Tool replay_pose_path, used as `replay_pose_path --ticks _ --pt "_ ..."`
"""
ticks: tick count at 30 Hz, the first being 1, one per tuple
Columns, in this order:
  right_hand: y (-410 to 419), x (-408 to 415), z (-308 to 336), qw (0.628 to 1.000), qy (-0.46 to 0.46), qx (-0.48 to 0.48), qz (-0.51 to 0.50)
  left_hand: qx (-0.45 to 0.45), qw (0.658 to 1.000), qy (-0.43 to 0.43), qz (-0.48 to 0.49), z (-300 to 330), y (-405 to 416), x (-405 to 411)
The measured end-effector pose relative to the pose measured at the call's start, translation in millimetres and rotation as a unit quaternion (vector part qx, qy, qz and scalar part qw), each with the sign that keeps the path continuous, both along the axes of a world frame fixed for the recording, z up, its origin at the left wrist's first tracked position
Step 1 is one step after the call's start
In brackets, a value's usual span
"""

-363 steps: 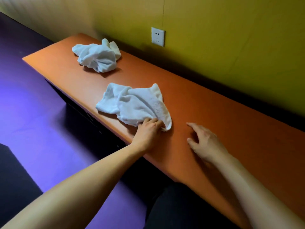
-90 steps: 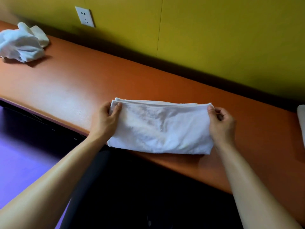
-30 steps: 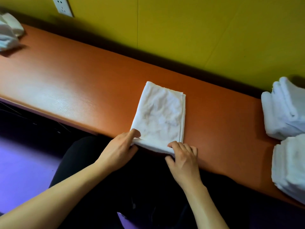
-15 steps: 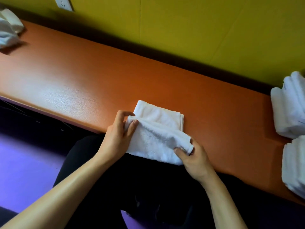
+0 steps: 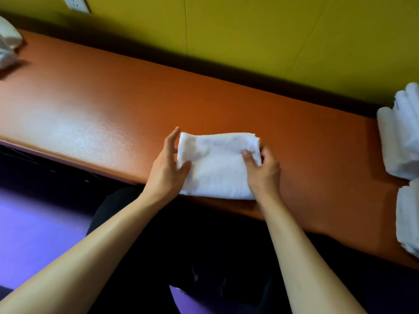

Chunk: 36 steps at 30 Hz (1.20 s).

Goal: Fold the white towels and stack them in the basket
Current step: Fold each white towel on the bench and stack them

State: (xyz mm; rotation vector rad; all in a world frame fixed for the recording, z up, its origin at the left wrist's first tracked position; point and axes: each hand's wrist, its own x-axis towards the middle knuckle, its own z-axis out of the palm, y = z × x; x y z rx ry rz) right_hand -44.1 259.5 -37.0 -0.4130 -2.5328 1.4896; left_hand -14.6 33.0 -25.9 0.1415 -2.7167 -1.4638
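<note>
Since 0.5 s ago towel [image 5: 217,166] got its last fold, lay compact at table [image 5: 90,109] edge, left hand [image 5: 167,168] spread against it, right hand [image 5: 263,171] pinching its corner; basket unseen.

Both forearms [image 5: 95,252] were bare from the frame edge to the wrists, with no sleeves, watch or bands in view. The left hand [image 5: 165,171] and right hand [image 5: 263,171] wore no rings or gloves. Below them the lap [image 5: 204,241] was covered in black cloth, probably trousers, though too dark to tell.
</note>
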Motion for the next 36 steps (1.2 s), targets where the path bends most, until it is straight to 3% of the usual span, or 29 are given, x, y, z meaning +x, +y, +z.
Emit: replay_pose_path --ticks 2,8,12,14,17,24,29,36 --pt "-3.5 -2.2 -6.2 0.998 -0.032 0.051 -0.007 -0.007 1.000 0.001 0.029 -7.6 2.8 -4.9" --pt "0.1 9.5 -7.2 0.992 -0.089 0.071 -0.054 -0.113 0.984 -0.017 0.137 -16.6 11.8 -11.7" --pt "11.4 43.7 -10.6 0.977 -0.151 0.142 -0.058 -0.092 0.982 -0.090 0.138 -12.4 4.9 -5.5" --pt "9.4 54.8 -12.6 0.978 -0.181 0.088 -0.048 -0.048 0.981 -0.141 0.121 -6.8 7.9 2.9" --pt "7.1 56.4 -10.7 0.970 -0.220 -0.066 -0.075 0.024 0.973 -0.192 0.125 2.6 13.5 13.9" --pt "38.3 74.0 13.0 0.893 -0.322 -0.301 -0.092 0.116 0.947 -0.263 0.141 23.0 31.1 23.9" --pt "60.4 94.6 23.7 0.917 -0.222 -0.316 -0.097 0.093 0.970 -0.211 0.082 30.5 61.0 33.5" --pt "125.5 114.5 53.2 0.937 -0.162 -0.289 -0.112 0.120 0.983 -0.136 0.004 56.6 123.9 41.6"
